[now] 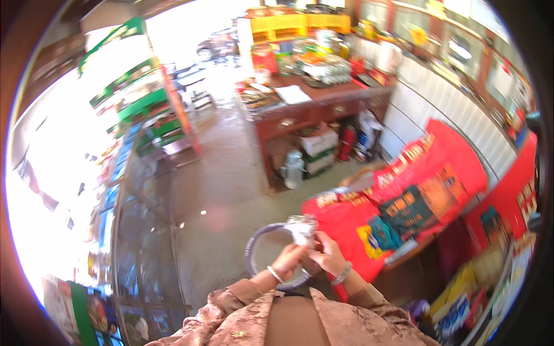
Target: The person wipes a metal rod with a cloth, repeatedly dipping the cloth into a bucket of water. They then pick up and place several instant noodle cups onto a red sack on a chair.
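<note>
Both hands meet in front of my body, over a round container (249, 255) with a pale, patterned rim that stands low before me. My left hand (287, 262) pinches a crumpled white, partly see-through piece, possibly plastic film (301, 229). At its side my right hand (327, 256) has its fingers on the lower end of the same piece. Blur hides the exact grip of the fingertips. A red cover with printed writing (342, 220) lies just beyond my right hand, draped over a seat or bench.
A dark red wooden desk (320, 101) bearing jars, papers and an egg tray (326, 69) stands ahead. Beneath it are a plastic jug (294, 168), boxes (320, 145) and a fire extinguisher (346, 142). A glass display case (147, 225) runs along the left; packaged goods (452, 309) lie lower right.
</note>
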The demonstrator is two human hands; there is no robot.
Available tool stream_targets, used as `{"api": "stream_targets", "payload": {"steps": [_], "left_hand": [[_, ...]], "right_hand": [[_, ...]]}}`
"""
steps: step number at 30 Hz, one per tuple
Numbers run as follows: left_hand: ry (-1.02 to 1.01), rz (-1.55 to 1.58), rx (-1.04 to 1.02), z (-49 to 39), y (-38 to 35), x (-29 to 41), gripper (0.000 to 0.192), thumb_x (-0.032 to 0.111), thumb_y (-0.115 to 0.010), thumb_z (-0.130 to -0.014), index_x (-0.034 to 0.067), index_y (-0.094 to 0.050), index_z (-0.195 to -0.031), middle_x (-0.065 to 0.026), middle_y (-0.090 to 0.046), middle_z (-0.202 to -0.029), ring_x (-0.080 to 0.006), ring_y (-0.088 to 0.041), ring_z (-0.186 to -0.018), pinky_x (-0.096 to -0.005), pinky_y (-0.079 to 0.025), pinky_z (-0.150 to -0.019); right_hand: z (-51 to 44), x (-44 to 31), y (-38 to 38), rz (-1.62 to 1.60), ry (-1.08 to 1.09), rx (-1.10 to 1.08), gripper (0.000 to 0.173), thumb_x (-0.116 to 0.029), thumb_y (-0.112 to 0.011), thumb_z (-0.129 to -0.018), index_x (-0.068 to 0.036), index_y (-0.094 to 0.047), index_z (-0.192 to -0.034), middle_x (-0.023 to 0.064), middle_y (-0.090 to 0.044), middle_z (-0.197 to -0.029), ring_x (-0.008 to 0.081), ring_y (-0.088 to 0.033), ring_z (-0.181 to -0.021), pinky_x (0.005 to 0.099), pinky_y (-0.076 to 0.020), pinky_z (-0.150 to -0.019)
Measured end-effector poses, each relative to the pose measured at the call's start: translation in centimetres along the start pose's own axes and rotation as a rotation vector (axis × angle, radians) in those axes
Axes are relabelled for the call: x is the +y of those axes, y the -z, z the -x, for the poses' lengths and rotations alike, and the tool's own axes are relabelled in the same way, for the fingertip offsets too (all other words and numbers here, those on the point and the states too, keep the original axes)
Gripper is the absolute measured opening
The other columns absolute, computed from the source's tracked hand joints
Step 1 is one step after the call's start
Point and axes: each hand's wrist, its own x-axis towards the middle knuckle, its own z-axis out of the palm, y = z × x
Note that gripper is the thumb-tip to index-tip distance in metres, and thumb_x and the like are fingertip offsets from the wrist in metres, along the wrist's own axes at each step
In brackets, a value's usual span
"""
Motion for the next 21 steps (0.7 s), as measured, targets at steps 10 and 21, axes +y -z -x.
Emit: {"api": "stream_targets", "payload": {"steps": [10, 21], "left_hand": [[-0.178, -0.394, -0.170, -4.8, -9.0, -3.4, 0.032, 0.026, -0.048, -0.101, 0.002, -0.056, -0.119, -0.0021, -0.062, -0.103, -0.0102, -0.057, -0.088, -0.0280, -0.046, -0.080], [0.081, -0.112, -0.495, -2.6, -13.6, -6.8, 0.028, 0.014, -0.052, -0.098, 0.002, -0.052, -0.124, -0.0016, -0.062, -0.106, -0.0075, -0.058, -0.085, -0.0232, -0.047, -0.075]], "right_hand": [[9.5, 1.8, 10.7, 0.004, -0.156, 0.536, 0.025, -0.009, -0.080, -0.068, -0.001, -0.061, -0.083, 0.0033, -0.063, -0.072, 0.0103, -0.055, -0.067, 0.0289, -0.0469, -0.063], [21.6, 5.3, 5.5, -0.271, -0.172, 1.024, 0.053, -0.004, -0.074, -0.078, -0.004, -0.050, -0.125, 0.0098, -0.057, -0.121, 0.0174, -0.053, -0.114, 0.0319, -0.0471, -0.096]]}}
